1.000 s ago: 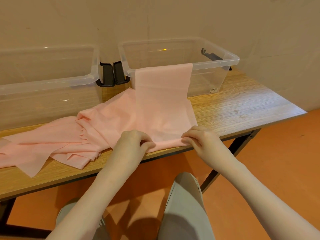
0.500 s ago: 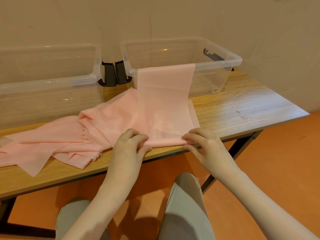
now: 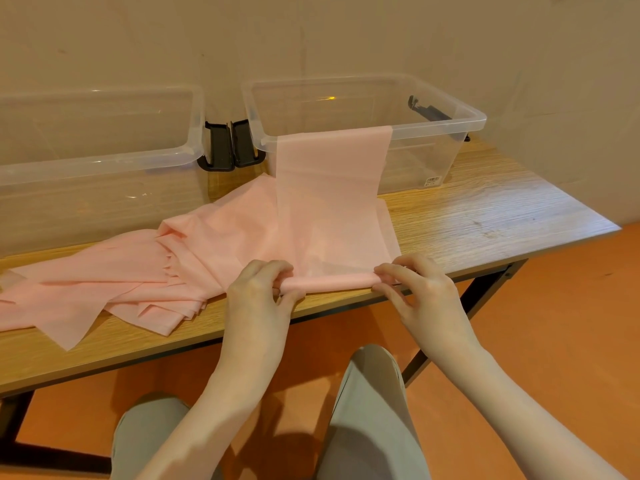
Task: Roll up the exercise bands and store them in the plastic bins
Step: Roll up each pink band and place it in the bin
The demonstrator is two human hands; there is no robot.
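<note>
On the wooden table [image 3: 485,216], a heap of pink bands [image 3: 114,285] spreads toward the left bin [image 3: 104,161]. The left hand [image 3: 258,292] pinches one end of a short roll [image 3: 332,283] lying crosswise along the table's near edge. The top band [image 3: 329,188] runs lengthwise away, draped over the right bin [image 3: 446,123] rim. The right hand [image 3: 420,292] pinches the roll's other end, fingers curled, wrist raised.

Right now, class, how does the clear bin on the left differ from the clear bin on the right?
The left bin runs out of frame, while the right bin shows whole. A pink band hangs over the right bin's front rim; nothing drapes the left bin. A small label shows on the right bin, none on the left. Both are clear, lidless, with black latches, on the wooden table.
</note>
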